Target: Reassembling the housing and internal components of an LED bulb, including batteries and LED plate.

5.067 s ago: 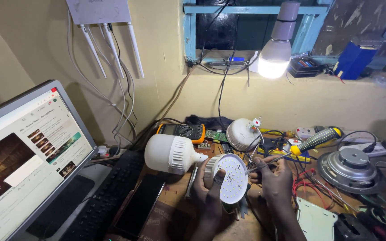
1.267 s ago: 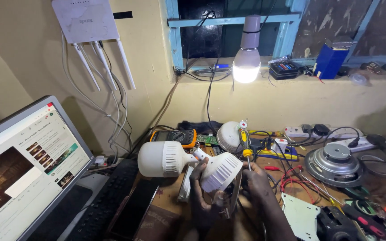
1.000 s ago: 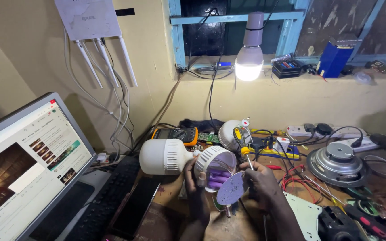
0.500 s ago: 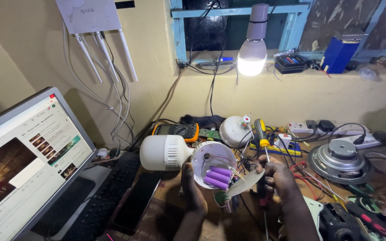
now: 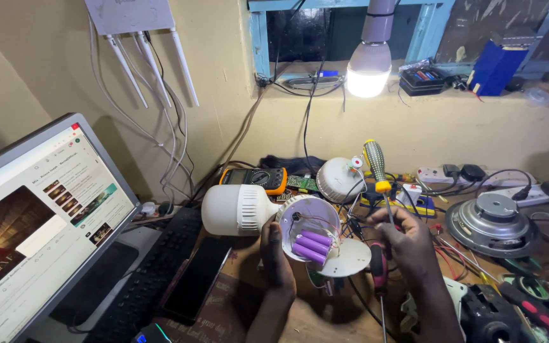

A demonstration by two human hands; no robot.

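Note:
My left hand [image 5: 278,256] grips the rim of an opened white bulb housing [image 5: 290,223], tilted toward me. Three purple battery cells [image 5: 312,246] and thin wires lie inside it. A round white disc plate [image 5: 348,258] hangs off the housing's lower right edge, between my hands. My right hand [image 5: 410,245] holds a screwdriver [image 5: 376,166] with a green and yellow handle, standing upright with its shaft running down into my fingers. A second, red-handled screwdriver [image 5: 377,269] lies just under that hand. A large white bulb [image 5: 236,209] lies on its side right behind the housing.
On the left are a lit monitor [image 5: 33,216], a dark keyboard [image 5: 141,279] and a black phone [image 5: 195,279]. An orange multimeter [image 5: 255,178], a white dome [image 5: 337,179], a power strip [image 5: 478,176], a speaker driver [image 5: 494,222], wires and tools crowd the bench. A lit lamp [image 5: 366,70] hangs above.
The round plate has come off the housing's face and swung down to the right, baring the purple cells. My right hand has raised the green and yellow screwdriver upright.

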